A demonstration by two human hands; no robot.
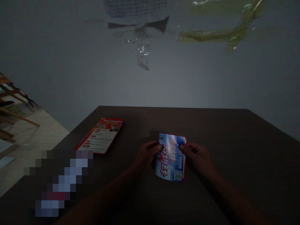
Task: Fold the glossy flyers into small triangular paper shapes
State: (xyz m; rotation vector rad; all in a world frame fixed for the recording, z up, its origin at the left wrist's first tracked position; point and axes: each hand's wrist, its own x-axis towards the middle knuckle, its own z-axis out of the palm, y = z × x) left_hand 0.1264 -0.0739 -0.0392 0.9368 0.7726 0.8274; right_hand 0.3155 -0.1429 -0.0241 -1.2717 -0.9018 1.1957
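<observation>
Hands: 2, one at each side edge of a single leaflet.
Left hand (148,153): closed in a pinch, thumb on the front face at the left edge of the blue leaflet (169,160), fingers mostly hidden behind.
Right hand (198,155): closed in a pinch, thumb on the front face at the right edge, other fingers curled behind it.
Blue leaflet: 1, between the hands, over the near-middle part of the table (211,125); contact with the tabletop cannot be told. Red and white lettering; 1 QR code (178,175) at the lower right; thin red margin at the right. Single sheet or folded: cannot tell.
Red-and-white leaflet (102,136): 1 top face visible, lying flat at the table's left, well apart from the hands. Number of sheets underneath: cannot tell.
Pixelated patch (64,184): 1, lower left, contents unreadable.
Table: 1, dark brown, far edge near the wall (211,78).
Wall: 1 grid-lined sheet (138,7), cut off at the top; yellowish tape (211,35) at the right, strips not countable.
Floor (50,125): pale, left; wooden furniture (6,134) there, pieces not countable.
</observation>
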